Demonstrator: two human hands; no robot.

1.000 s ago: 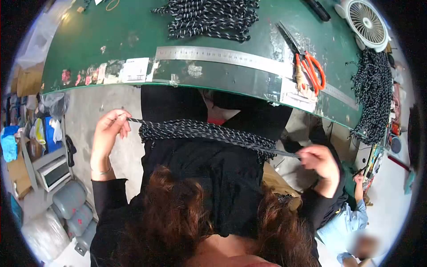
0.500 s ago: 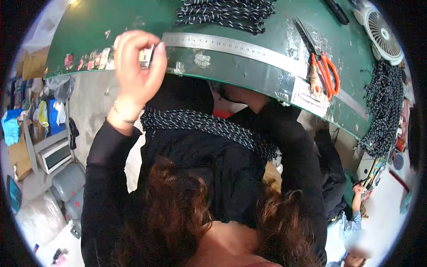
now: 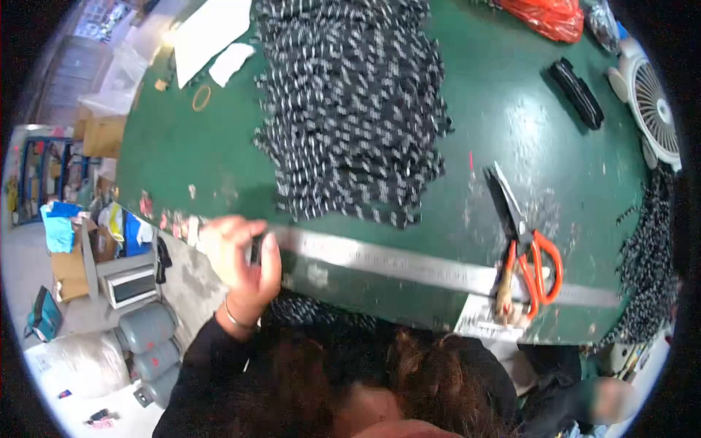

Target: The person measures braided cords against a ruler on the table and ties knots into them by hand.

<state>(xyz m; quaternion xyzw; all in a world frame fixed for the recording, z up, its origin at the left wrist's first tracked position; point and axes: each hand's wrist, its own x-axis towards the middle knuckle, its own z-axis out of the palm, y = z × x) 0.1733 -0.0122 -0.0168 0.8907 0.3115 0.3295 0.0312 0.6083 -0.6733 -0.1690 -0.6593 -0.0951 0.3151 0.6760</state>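
Observation:
My left hand (image 3: 244, 257) is at the table's front edge, by the left end of a steel ruler (image 3: 380, 257). Its fingers are curled towards the thumb, with a small dark thing between them that I cannot make out. My right hand is out of sight, hidden below the table edge. A broad pile of black cords with white flecks (image 3: 350, 109) lies just beyond the ruler. More flecked cords (image 3: 314, 309) show on my lap below the edge. Orange-handled scissors (image 3: 537, 266) rest across the ruler's right part, their blades pointing away.
On the green table (image 3: 489, 95) are a black pouch-like object (image 3: 577, 93), a white fan (image 3: 652, 109) and a red plastic bag (image 3: 544, 16). A cord bundle (image 3: 650, 255) hangs over the right end. White paper (image 3: 212, 36) and a rubber band (image 3: 201, 98) lie at the left.
The view has tilted up, so the whole cord pile shows and the table sits lower. My left hand keeps its curled shape by the ruler end. My right forearm has dropped from sight.

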